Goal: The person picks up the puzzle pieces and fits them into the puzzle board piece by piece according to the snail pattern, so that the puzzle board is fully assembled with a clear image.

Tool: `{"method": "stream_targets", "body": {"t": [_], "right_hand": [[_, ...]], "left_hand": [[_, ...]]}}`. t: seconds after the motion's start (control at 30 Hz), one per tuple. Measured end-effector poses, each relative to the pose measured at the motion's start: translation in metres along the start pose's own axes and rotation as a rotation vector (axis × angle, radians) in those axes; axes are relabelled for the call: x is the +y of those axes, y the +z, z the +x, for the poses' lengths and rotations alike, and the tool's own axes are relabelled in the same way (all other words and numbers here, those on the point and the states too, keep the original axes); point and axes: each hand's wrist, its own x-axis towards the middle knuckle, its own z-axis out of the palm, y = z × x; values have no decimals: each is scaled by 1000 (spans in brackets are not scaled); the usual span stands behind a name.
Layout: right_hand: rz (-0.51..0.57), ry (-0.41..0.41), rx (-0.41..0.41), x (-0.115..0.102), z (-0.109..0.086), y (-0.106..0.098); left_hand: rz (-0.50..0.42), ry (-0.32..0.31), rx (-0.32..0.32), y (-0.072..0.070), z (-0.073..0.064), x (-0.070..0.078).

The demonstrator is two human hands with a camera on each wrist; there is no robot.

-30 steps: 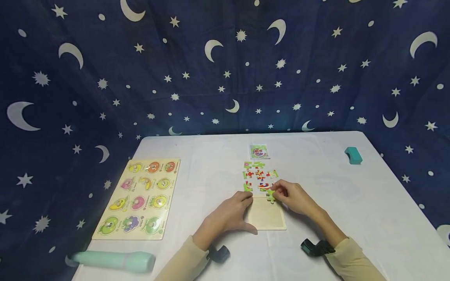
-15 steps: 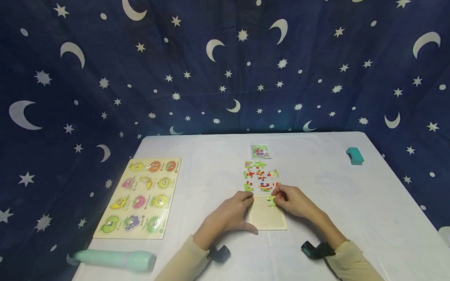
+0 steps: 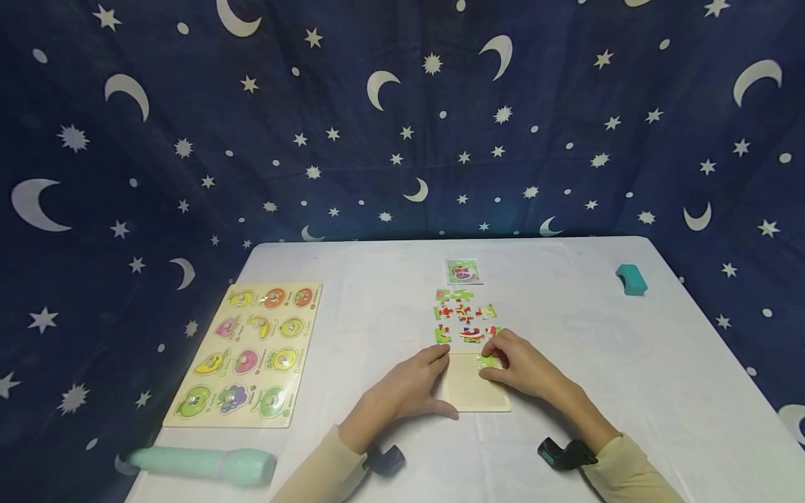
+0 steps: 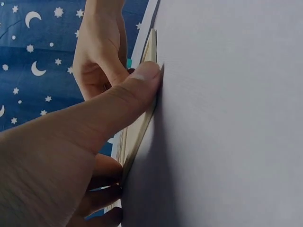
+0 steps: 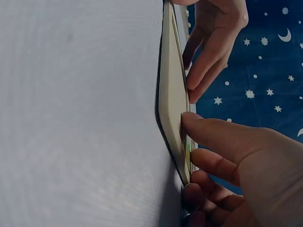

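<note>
A shallow wooden puzzle tray (image 3: 478, 395) lies on the white table. My left hand (image 3: 409, 384) grips its left side, with the thumb (image 4: 144, 73) at the near edge and the other fingers further along. At the tray's far right corner my right hand (image 3: 527, 365) has thumb and forefinger around a green jigsaw piece (image 3: 486, 362), which lies in that corner. In the right wrist view only a sliver of the piece shows behind the fingers. Several loose jigsaw pieces (image 3: 471, 334), red, green and white, lie just beyond the tray.
A small picture card (image 3: 464, 271) lies behind the loose pieces. To the left are a fruit peg puzzle board (image 3: 245, 356) and a mint-green cylindrical object (image 3: 201, 466). A teal block (image 3: 632, 279) sits at the far right.
The green piece has moved down from the tray's far edge into its far right corner. My right thumb has spread to the piece's near side. The left hand keeps its hold.
</note>
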Motion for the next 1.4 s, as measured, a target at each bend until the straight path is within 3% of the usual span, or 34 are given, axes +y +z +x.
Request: {"method": "stream_targets", "body": {"t": [0.6, 0.9, 1.4], "right_hand": [[-9, 24, 76, 1, 0, 3], [-33, 34, 81, 1, 1, 3], [23, 25, 84, 6, 7, -4]], "left_hand": [[-42, 25, 29, 3, -4, -5], [-76, 13, 10, 1, -3, -7], [-89, 16, 18, 3, -2, -8]]}}
